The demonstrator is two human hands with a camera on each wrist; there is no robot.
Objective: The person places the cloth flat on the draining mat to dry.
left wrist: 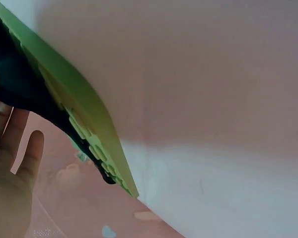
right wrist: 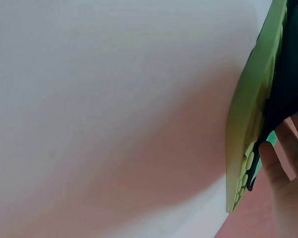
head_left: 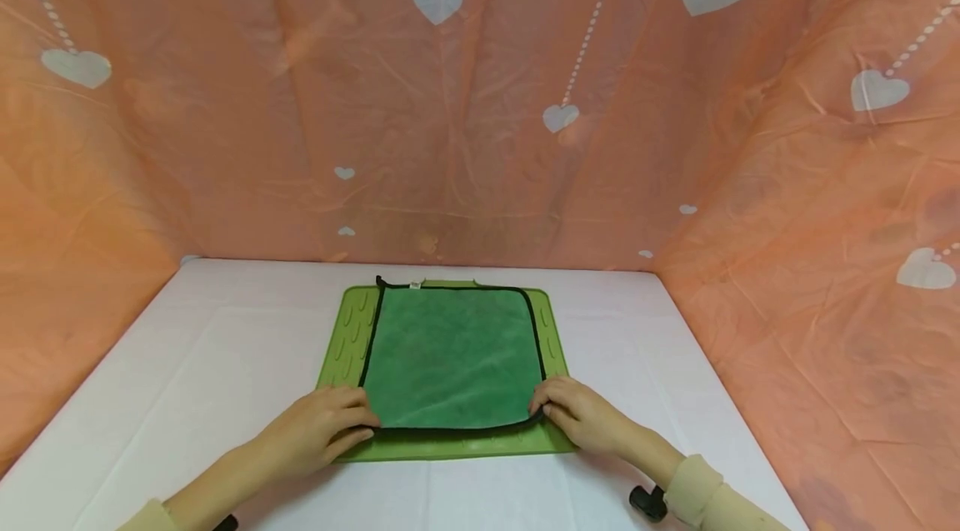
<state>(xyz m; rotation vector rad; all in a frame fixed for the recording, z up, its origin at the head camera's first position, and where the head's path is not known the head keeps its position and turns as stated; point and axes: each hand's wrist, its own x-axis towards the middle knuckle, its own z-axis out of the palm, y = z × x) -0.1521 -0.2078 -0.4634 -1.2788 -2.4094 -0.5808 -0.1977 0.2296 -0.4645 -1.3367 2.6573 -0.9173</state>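
Note:
A square green cloth (head_left: 455, 356) with black edging is spread over a lime-green mat (head_left: 347, 339) with raised oval bumps. At the cloth's near left corner, my left hand (head_left: 325, 423) pinches the edge between thumb and fingers. My right hand (head_left: 579, 414) pinches the near right corner the same way. Both wrist views show the near edge of the cloth (left wrist: 20, 82) raised off the mat (right wrist: 243, 109), with the thumb side over it and fingers beneath. A small white tag (head_left: 415, 286) and a corner loop show along the far edge.
The mat lies on a white-covered table (head_left: 187, 373). Orange curtains (head_left: 480, 97) printed with white hearts hang behind and at both sides. A black wrist-camera piece (head_left: 648, 503) sits under the right sleeve (head_left: 697, 489).

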